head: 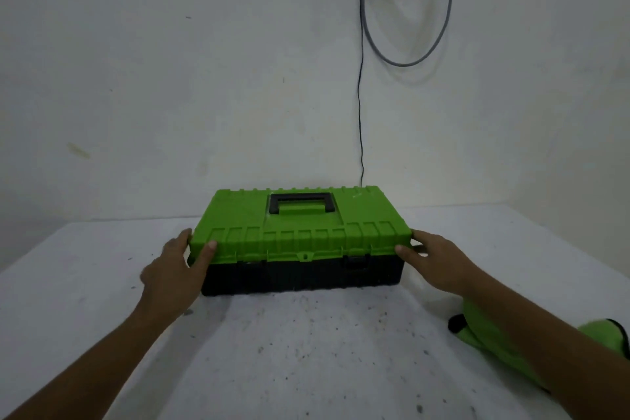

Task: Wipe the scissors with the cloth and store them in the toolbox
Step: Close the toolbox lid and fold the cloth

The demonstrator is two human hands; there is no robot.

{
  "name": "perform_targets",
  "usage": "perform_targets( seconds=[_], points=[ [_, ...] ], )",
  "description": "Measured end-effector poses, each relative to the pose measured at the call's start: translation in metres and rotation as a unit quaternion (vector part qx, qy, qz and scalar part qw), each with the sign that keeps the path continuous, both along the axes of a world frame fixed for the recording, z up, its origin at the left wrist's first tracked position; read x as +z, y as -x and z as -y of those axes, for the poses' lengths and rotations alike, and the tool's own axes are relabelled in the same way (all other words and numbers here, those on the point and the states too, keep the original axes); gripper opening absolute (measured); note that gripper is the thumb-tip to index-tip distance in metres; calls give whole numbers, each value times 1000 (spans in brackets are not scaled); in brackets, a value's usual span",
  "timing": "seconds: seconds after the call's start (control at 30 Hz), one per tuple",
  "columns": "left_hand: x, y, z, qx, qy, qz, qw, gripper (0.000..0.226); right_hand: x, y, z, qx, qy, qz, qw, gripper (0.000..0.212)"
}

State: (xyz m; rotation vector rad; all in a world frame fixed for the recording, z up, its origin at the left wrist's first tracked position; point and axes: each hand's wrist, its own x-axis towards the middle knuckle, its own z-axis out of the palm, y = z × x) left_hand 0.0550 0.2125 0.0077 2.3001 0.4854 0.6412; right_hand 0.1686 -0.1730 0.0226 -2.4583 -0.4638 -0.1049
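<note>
A toolbox [300, 239] with a bright green lid, a black base and a black handle recess stands on the table, lid down. My left hand [177, 269] holds the lid's left front corner, thumb on the front face and fingers round the side. My right hand [433, 262] holds the right front corner the same way. A green cloth [484, 331] with a black edge lies on the table at the right, partly under my right forearm. No scissors are in view.
The white table [306, 351] is speckled with dark bits and runs back to a white wall. A coil of grey cable [409, 10] hangs on the wall, and a thin black wire [359, 112] drops behind the toolbox.
</note>
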Motion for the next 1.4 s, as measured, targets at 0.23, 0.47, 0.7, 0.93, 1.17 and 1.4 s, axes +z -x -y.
perform_targets(
  seconds=[0.23, 0.47, 0.7, 0.93, 1.17, 1.4],
  points=[
    [12, 20, 95, -12, -104, 184, 977, 41, 35, 41, 49, -31, -2, 85, 996, 29],
    [-17, 25, 214, -305, -5, 62, 950, 26, 27, 96, 134, -25, 219, -115, 969, 51],
    [-34, 26, 292, -416, 0, -64, 907, 14, -25, 124, 162, -14, 303, -25, 952, 47],
    [-29, 21, 323, -450, 105, -141, 876, 23, -1, 119, 164, -43, -9, -12, 999, 34],
    [-12, 16, 337, -407, 376, -283, 782, 66, 29, 122, 158, -4, -340, -138, 930, 34],
    [14, 8, 331, -387, 601, -201, 670, 43, 43, 125, 154, -17, -336, -159, 928, 35]
  ],
)
